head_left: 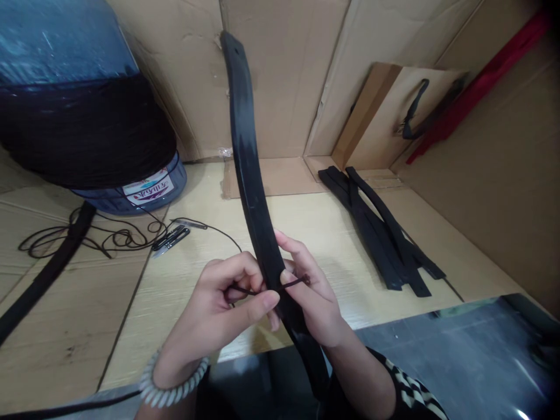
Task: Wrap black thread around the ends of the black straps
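Note:
A long, slightly curved black strip (pixel 245 146) with a small hole near its top end stands tilted in front of me. My left hand (pixel 231 297) is closed on a thin dark cord (pixel 225 233), its thumb lying against the strip's front. Behind and around the strip's right side, my right hand (pixel 312 294) grips it, the thumb pressing near its edge. The cord crosses the strip's face between my hands, and a short end sticks out by the right thumb. From my left hand the cord runs back to loose coils (pixel 126 233) on the table.
Dark cord is wound around a big blue water bottle (pixel 144 195) at the left. Small thread snips (pixel 171 239) lie near the coils. Several black strips (pixel 380 233) are piled at the right, before a brown paper bag (pixel 371 116). Cardboard walls (pixel 284 76) enclose the table.

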A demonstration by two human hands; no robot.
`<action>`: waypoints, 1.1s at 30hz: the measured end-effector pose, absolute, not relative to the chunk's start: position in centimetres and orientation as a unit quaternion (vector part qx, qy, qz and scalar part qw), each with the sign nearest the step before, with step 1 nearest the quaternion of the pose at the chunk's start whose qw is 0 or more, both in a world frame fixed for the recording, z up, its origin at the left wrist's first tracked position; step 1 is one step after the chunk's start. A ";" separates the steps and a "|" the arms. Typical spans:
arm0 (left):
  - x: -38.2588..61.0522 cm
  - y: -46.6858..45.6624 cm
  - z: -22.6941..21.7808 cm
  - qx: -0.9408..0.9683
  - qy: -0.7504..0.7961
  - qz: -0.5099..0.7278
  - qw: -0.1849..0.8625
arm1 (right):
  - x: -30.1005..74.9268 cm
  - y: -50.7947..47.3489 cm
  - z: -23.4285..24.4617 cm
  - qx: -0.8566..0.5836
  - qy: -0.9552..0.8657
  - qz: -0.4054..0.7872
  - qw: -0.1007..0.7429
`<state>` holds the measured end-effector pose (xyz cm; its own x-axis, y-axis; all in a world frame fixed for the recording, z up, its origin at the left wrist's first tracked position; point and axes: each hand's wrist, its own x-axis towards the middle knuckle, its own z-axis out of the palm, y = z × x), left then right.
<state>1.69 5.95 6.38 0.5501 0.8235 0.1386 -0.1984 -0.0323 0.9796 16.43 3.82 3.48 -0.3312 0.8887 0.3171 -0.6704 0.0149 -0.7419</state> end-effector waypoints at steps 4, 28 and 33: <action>1.6 6.3 6.7 0.608 0.258 0.395 0.639 | 16.9 3.9 3.0 -0.084 -0.429 0.722 0.535; 1.4 6.2 6.5 0.619 0.261 0.379 0.636 | 16.9 4.9 2.9 -0.093 -0.438 0.726 0.522; 1.3 6.5 6.4 0.641 0.280 0.377 0.607 | 16.9 5.0 3.1 -0.114 -0.427 0.720 0.535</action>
<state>1.31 6.47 6.44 0.5592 0.8167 0.1426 -0.0981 -0.1056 0.9896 16.87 5.00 3.09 -0.4010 0.8680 0.2928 -0.6725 -0.0620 -0.7375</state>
